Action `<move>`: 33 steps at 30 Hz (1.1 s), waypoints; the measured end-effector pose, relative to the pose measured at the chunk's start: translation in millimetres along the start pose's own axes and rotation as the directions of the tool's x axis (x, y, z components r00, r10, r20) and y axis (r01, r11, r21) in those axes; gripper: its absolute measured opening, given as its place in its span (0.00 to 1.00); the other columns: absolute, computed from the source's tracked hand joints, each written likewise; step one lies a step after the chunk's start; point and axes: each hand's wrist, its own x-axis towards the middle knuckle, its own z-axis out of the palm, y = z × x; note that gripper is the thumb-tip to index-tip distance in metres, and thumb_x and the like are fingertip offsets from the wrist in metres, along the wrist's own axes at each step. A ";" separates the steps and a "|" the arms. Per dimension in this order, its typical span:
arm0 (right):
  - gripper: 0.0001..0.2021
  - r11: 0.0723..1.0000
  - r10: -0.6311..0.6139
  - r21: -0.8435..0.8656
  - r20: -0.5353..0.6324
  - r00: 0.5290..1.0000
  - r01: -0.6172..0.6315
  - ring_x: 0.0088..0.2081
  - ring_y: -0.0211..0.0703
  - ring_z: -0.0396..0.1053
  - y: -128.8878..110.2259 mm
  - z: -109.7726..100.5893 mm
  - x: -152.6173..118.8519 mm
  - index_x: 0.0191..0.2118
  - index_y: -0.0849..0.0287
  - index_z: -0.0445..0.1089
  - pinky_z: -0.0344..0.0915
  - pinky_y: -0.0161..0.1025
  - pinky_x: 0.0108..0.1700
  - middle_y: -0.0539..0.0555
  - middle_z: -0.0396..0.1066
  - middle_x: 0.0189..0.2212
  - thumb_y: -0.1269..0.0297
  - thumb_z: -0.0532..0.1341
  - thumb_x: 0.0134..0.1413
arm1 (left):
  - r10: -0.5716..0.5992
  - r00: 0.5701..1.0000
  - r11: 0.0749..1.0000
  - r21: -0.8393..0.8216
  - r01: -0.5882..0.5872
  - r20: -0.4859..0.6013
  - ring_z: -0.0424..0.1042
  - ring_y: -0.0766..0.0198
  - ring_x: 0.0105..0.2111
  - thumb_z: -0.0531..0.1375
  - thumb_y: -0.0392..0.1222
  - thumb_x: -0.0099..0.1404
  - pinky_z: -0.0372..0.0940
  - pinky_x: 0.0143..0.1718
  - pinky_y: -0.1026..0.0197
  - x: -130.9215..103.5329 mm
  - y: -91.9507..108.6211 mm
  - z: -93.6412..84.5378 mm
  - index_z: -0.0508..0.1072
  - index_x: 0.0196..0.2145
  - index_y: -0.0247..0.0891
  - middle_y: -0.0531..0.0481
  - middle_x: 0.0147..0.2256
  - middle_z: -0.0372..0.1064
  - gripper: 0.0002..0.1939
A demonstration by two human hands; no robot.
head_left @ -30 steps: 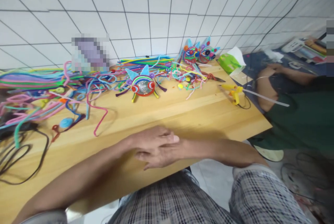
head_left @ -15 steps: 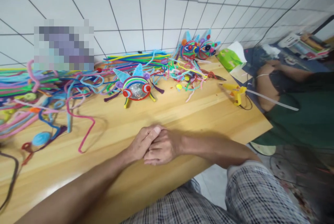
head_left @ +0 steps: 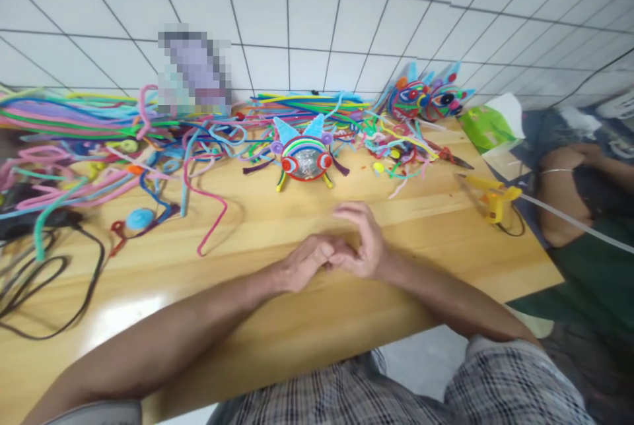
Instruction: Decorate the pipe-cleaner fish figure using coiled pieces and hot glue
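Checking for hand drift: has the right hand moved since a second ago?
Yes. The right hand has lifted off the left hand and shifted toward the pipe-cleaner figure, away from the table's near edge.

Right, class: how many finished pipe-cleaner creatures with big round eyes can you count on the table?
3. One creature stands mid-table beyond the hands; two more sit side by side against the tiled wall at right. Others may hide among the loose pipe cleaners.

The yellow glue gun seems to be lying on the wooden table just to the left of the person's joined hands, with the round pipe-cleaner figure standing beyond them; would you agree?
Not quite: the head view shows the yellow glue gun lying to the right of the joined hands, left hand and right hand, near the wooden table's right edge. The round pipe-cleaner figure does stand beyond them.
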 end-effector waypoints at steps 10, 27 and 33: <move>0.18 0.766 0.549 0.092 0.420 0.722 -0.636 0.32 0.41 0.76 -18.8 -7.2 4.0 0.55 0.57 0.77 0.72 0.39 0.40 0.51 0.82 0.37 0.53 0.64 0.67 | 0.057 0.983 0.994 -0.085 -0.073 -0.176 0.73 0.61 0.26 0.44 0.81 0.73 0.69 0.32 0.60 4.6 -4.1 6.5 0.81 0.34 0.31 0.43 0.27 0.75 0.49; 0.15 0.596 0.765 0.000 -0.306 0.567 -0.803 0.25 0.44 0.69 -43.8 -122.8 -75.6 0.24 0.53 0.76 0.68 0.41 0.31 0.50 0.72 0.20 0.48 0.72 0.51 | -0.011 0.717 0.857 0.377 -0.353 0.697 0.82 0.62 0.33 0.57 0.55 0.81 0.71 0.32 0.62 -50.6 146.3 37.3 0.80 0.45 0.40 0.48 0.35 0.84 0.19; 0.14 0.623 0.740 -0.081 -0.262 0.620 -0.778 0.27 0.42 0.70 -43.1 -115.6 -68.5 0.28 0.54 0.78 0.68 0.40 0.33 0.49 0.74 0.22 0.49 0.69 0.55 | 0.103 0.921 0.650 0.675 -0.348 0.375 0.82 0.52 0.41 0.59 0.56 0.80 0.73 0.46 0.54 -15.9 47.6 45.9 0.82 0.45 0.32 0.38 0.40 0.83 0.23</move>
